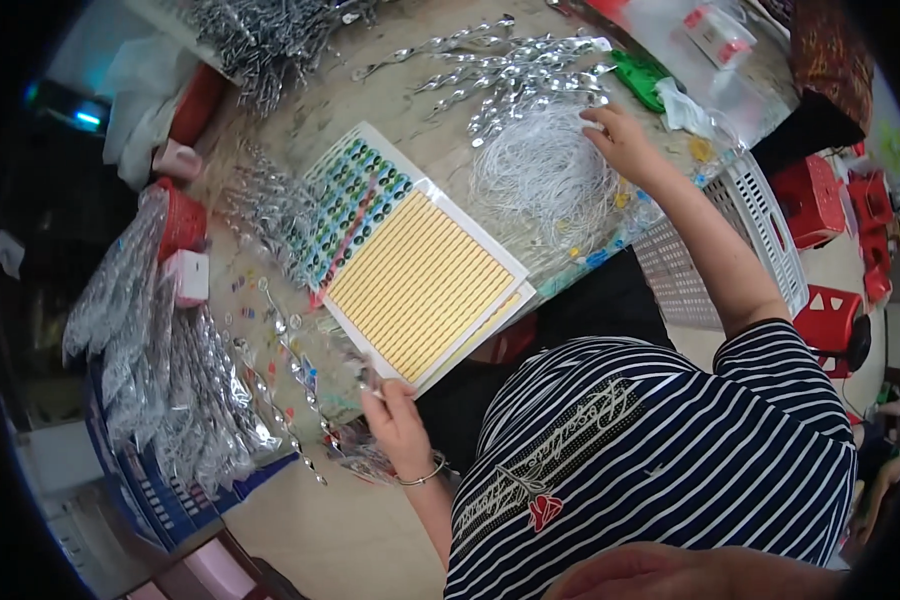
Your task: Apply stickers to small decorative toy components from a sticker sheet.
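Note:
My left hand [398, 425], a bracelet at its wrist, is closed at the near left corner of a sheet with yellow rows [420, 285]. A blurred shiny silver strip [360, 374] pokes out from its fingertips. Off to the right, my right hand [625, 145] pinches at the upper edge of a loose heap of thin white string [545, 170]. Just beyond that heap lie several twisted silver strips [510, 75]. Under the far left side of the yellow-rowed sheet, a sheet of green and blue oval stickers [355, 205] shows.
More silver twists [270, 215] lie left of the sheets, with a big pile [270, 40] at the back. Bagged silver strips [180, 380] hang over the left edge. A white slotted basket [760, 225] stands right of the table. A green package [637, 80] lies at the far right.

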Motion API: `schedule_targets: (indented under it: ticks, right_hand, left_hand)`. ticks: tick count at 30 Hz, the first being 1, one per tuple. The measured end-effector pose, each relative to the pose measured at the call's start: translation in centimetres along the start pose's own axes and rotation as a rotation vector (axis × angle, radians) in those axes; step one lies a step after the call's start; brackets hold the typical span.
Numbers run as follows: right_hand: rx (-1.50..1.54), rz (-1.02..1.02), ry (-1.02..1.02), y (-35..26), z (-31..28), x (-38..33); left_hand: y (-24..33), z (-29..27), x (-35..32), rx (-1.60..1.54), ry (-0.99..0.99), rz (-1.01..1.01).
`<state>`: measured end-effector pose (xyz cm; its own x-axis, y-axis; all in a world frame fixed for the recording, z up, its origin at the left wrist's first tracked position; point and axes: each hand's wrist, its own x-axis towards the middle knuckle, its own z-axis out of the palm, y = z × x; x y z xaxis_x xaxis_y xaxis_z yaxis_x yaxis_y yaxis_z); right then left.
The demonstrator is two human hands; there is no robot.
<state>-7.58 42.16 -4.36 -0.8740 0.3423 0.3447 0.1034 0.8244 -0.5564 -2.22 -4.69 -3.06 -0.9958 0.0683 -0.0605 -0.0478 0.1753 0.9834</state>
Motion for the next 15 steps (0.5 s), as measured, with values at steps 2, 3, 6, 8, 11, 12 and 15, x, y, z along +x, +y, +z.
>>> schedule_targets:
  ticks: [2,3,6,8,11,12,15]
  right_hand:
    - [0.059,0.055,0.054,2.2,0.7,1.1]
    - [-0.002,0.038,0.084,3.0,0.7,1.6]
    - [-0.102,-0.043,0.149,2.5,0.2,3.0]
    - [-0.105,-0.046,0.141,2.8,-0.9,3.6]
    - [0.049,0.129,0.172,4.2,-2.5,3.5]
    - [0.046,0.139,0.177,5.1,-2.8,3.0]
    - [-0.048,0.237,0.112,6.9,-3.3,1.2]
  left_hand:
    - [2.3,2.2,-0.4,0.002,-0.041,-0.044]
    - [3.0,2.9,-0.6,0.012,-0.086,-0.054]
    - [3.2,3.6,-0.8,0.022,-0.149,-0.067]
    - [3.0,4.0,-0.9,0.01,-0.169,-0.08]
    - [3.5,3.9,-1.2,-0.022,-0.163,-0.127]
    - [3.6,3.9,-1.2,-0.044,-0.169,-0.151]
    - [4.1,4.9,-1.3,-0.129,-0.142,-0.215]
